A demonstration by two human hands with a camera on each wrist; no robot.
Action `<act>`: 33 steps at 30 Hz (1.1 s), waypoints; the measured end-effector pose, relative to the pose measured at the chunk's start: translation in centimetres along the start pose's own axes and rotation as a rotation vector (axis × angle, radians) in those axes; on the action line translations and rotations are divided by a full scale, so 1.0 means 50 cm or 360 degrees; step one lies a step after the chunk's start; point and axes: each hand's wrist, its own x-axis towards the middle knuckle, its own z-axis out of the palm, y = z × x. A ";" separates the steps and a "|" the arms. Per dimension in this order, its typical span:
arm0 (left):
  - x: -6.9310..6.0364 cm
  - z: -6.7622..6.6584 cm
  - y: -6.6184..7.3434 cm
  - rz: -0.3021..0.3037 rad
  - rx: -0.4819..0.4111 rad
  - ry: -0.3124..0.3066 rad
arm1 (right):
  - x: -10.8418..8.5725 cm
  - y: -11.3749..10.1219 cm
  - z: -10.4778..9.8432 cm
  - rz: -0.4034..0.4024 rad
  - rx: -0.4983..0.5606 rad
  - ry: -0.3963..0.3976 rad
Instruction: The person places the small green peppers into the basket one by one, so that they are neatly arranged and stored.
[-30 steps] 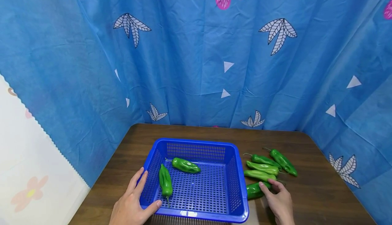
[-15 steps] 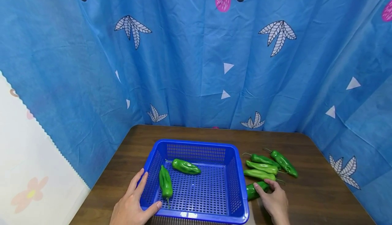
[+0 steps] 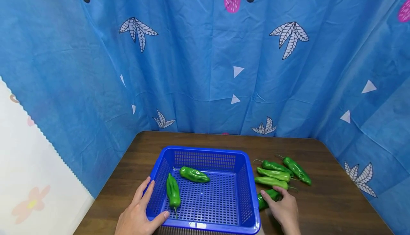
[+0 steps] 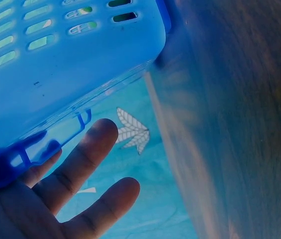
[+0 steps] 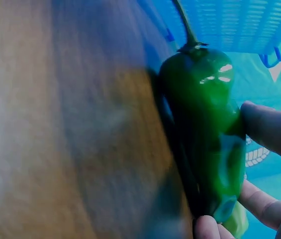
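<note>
A blue perforated basket (image 3: pixel 205 225) stands on the table with two green peppers (image 3: pixel 173 192) (image 3: pixel 194 175) inside. My left hand (image 3: pixel 137 212) rests on its left front corner, fingers spread along the rim; in the left wrist view the fingers (image 4: pixel 78 169) lie against the rim. Just right of the basket, my right hand (image 3: pixel 283 208) holds a dark green pepper (image 3: pixel 266 197) between thumb and fingers. The right wrist view shows that pepper (image 5: pixel 205 124) lying by the table surface, stem toward the basket, with the fingertips (image 5: pixel 252 117) on it.
Several more green peppers (image 3: pixel 272 182) lie in a loose row on the brown table (image 3: pixel 333 199), right of the basket and just beyond my right hand. A blue patterned curtain (image 3: pixel 205 68) hangs behind the table; white patterned cloth (image 3: pixel 35 164) is at the left.
My right hand has moved slightly left toward the basket, and the pepper under it has shifted and turned a little. My left hand stays at the basket corner.
</note>
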 end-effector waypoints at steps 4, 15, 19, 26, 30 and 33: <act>-0.001 0.001 0.000 0.0002 -0.0011 0.0004 | 0.000 -0.001 0.002 0.0004 -0.0036 -0.0014; 0.000 -0.004 0.005 0.0001 -0.0018 -0.0011 | -0.009 0.000 -0.008 0.0094 0.0047 -0.0040; 0.001 -0.004 0.005 -0.0005 -0.0021 -0.0026 | -0.007 0.000 -0.013 0.0151 0.0037 -0.0095; 0.003 -0.006 0.004 -0.0035 0.0001 -0.0087 | -0.004 0.008 -0.013 0.0163 -0.0083 -0.0082; 0.005 -0.005 0.004 -0.0042 -0.0001 -0.0099 | -0.006 0.018 -0.014 0.0138 -0.0139 -0.0030; 0.005 -0.007 0.004 -0.0063 0.0016 -0.0130 | -0.007 0.024 -0.017 0.0153 -0.0066 -0.0033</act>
